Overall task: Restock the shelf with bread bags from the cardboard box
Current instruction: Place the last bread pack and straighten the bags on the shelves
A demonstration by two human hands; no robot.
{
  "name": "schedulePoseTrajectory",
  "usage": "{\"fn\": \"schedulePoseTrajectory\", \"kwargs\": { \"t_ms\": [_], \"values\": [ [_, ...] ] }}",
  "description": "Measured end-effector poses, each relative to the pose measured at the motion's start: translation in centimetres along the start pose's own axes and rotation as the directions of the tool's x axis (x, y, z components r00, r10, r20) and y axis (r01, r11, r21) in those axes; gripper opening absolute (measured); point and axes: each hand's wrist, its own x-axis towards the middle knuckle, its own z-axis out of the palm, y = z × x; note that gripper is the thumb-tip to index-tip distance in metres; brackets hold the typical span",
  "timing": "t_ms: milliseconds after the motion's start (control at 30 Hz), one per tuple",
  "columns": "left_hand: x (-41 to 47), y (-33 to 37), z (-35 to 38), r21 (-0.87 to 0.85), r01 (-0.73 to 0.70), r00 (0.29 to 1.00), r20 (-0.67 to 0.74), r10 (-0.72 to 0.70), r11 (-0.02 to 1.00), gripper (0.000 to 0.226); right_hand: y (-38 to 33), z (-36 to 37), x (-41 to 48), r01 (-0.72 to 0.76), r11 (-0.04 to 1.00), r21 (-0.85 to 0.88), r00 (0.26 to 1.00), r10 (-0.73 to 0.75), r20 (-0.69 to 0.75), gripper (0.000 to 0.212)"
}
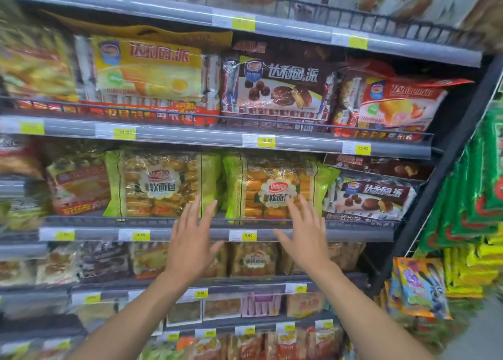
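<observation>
Two green-edged bread bags stand upright side by side on the middle shelf (190,234): the left bread bag (160,184) and the right bread bag (275,188). My left hand (194,239) is raised in front of the shelf rail, fingers spread, just below the gap between the bags. My right hand (304,234) is raised with spread fingers, its fingertips over the right bag's lower front. Neither hand holds anything. The cardboard box is not in view.
Yellow, brown and red pie packs (275,87) fill the shelf above. Brown pie packs (373,196) sit right of the bread bags. Lower shelves hold several smaller snack bags (253,259). Green and yellow packs (468,196) hang at the right.
</observation>
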Motion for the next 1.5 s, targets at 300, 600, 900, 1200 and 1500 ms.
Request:
{"fn": "schedulePoseTrajectory", "kwargs": {
  "t_ms": [300, 600, 900, 1200, 1500],
  "values": [
    [-3.1, -5.4, -3.9, 0.037, 0.094, 0.996, -0.008, -0.093, 0.995, 0.095, -6.1, 0.9, -1.0, 0.056, 0.995, 0.082, 0.997, -0.06, 0.048, 0.081],
    [-0.9, -14.9, -4.3, -0.016, 0.214, 0.977, 0.005, -0.214, 0.977, 0.098, -14.2, 5.6, 2.3, 0.052, 0.959, 0.278, 0.985, -0.095, 0.144, 0.083],
    [7.2, -26.1, -3.0, -0.201, 0.378, 0.923, 0.16, -0.351, 0.904, 0.111, -20.0, 10.9, 8.5, -0.076, 0.929, 0.362, 0.979, 0.001, 0.203, 0.09],
    [14.3, -30.9, -2.1, -0.266, 0.525, 0.816, 0.426, -0.389, 0.809, 0.109, -21.8, 14.7, 11.4, -0.122, 0.943, 0.31, 0.98, 0.065, 0.187, 0.093],
    [17.3, -32.0, 0.4, -0.377, 0.621, 0.748, 0.546, -0.377, 0.687, 0.068, -21.3, 15.4, 13.5, -0.125, 0.952, 0.279, 0.979, 0.072, 0.193, 0.09]
  ]
}}
